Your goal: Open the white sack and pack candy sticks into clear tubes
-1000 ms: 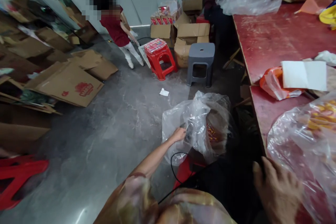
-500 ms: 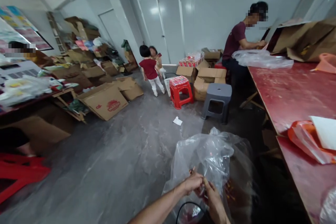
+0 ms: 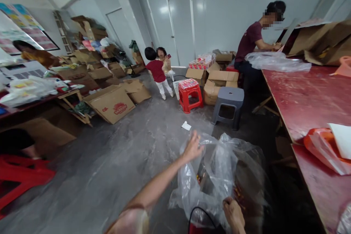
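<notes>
A large clear plastic bag (image 3: 222, 164) stands on the floor in front of me, its mouth spread open. Small red and yellow pieces (image 3: 238, 193) show through it, too blurred to name. At the bag's far left rim, my left hand (image 3: 193, 147) reaches out with its fingers apart, touching or very near the film. My right hand (image 3: 233, 212), lower and closer to me, has its fingers curled on the near side of the bag. A black cord-like loop (image 3: 201, 210) arches at the bag's near edge.
A red-topped table (image 3: 309, 95) runs along my right, bearing an orange plastic bag (image 3: 319, 146). Ahead stand a grey stool (image 3: 229, 97) and a red stool (image 3: 190, 89). Cardboard boxes (image 3: 112, 104) lie at left. A person (image 3: 249, 44) sits at the table's far end; two people stand ahead.
My hands were close together over the bag and have separated. The left went forward to the far rim, the right stayed low, and the bag's mouth has widened.
</notes>
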Motion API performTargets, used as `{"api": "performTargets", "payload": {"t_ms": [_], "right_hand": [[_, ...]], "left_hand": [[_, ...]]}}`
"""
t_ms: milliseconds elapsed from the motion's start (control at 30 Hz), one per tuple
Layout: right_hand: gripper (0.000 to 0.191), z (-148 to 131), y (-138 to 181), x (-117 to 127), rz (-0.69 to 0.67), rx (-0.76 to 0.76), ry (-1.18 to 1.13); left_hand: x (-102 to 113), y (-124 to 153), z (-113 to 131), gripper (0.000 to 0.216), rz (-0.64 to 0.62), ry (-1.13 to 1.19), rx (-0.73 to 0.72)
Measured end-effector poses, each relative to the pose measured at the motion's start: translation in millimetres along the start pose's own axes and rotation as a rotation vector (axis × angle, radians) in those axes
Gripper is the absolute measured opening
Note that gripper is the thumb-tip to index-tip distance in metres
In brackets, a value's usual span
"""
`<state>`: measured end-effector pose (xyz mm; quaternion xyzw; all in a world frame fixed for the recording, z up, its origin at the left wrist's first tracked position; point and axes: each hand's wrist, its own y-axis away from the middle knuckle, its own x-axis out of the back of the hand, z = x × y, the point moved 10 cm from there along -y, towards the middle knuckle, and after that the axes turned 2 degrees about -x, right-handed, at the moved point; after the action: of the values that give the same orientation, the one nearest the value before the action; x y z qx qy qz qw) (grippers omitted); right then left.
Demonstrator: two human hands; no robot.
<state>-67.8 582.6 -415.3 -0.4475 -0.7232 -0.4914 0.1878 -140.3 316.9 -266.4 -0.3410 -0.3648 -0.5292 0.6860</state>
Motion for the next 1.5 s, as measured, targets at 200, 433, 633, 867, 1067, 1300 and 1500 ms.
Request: {"api": "performTargets", "payload": {"t_ms": [200,433,633,867,1067,1300,1500], "right_hand": [[0.036,7.0,4.0,17.7,-0.028,-0.141,0.068],[0.036,28.1,-12.5,6.3,-0.078,-0.231,0.042],[0.037,23.3,-12.9,12.8,-0.032,-0.236,0.008],[0.035,21.1,-14.1,17.6,-0.012,-0.22,0.016],[0.034,17.9,-10.1,16.3,-0.044,-0.174,0.074],[0.027,18.2,-8.1,1.8,-0.166,-0.144,0.107],[0.031,12.2,-2.3,-4.2,-0.25,-0.062,0.161]], "left_hand": [[78.4,-63.0,-54.2,0.059,0.165,-0.344,0.282],[-79.7,63.2,24.7,0.025,-0.349,-0.21,-0.323],[-143.6,180.1,-25.3,0.02,-0.866,-0.281,-0.147],[-134.8,116.0,-2.6,0.023,-0.736,-0.234,-0.202],[-74.1,3.6,23.1,0.049,-0.222,-0.402,-0.186],[-85.7,-15.0,54.2,0.043,-0.22,-0.443,-0.208],[-153.2,67.2,87.2,0.03,-0.339,-0.192,-0.397]]}}
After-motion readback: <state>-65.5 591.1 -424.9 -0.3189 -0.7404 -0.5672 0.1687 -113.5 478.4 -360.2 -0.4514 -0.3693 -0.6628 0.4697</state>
